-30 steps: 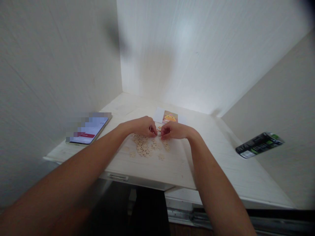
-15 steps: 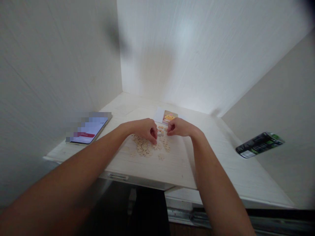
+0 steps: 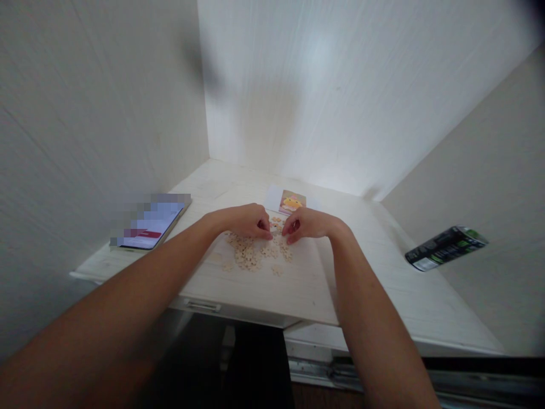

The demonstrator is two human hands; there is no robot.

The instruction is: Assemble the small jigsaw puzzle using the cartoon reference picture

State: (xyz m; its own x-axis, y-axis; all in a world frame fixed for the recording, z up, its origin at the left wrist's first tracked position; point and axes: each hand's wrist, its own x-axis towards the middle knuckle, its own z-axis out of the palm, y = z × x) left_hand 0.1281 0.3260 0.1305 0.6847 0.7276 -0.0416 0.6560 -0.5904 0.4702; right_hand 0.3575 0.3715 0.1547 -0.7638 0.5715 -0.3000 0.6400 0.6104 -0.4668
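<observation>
Small pale jigsaw puzzle pieces (image 3: 247,258) lie in a loose pile on the white tabletop, with several more scattered to its right. At the pile's upper right edge is my left hand (image 3: 254,222), its thumb and fingers brought together low over the pieces. Facing it, my right hand (image 3: 305,223) has curled fingers and a lowered thumb beside the scattered pieces. Anything pinched in either hand is too small to make out. Between the hands shows a little group of coloured pieces (image 3: 276,226), partly covered by the fingers.
Just behind the hands lies a picture card (image 3: 292,200) with a yellow figure, on white paper (image 3: 272,197). A phone (image 3: 149,224) rests at the left and a dark can (image 3: 445,248) stands at the right. White walls (image 3: 272,85) enclose the tabletop (image 3: 272,295).
My left fingertips have lifted slightly away from the pile toward the coloured pieces. My right hand has shifted a little left and nearer, its fingertips lower. The view has moved slightly.
</observation>
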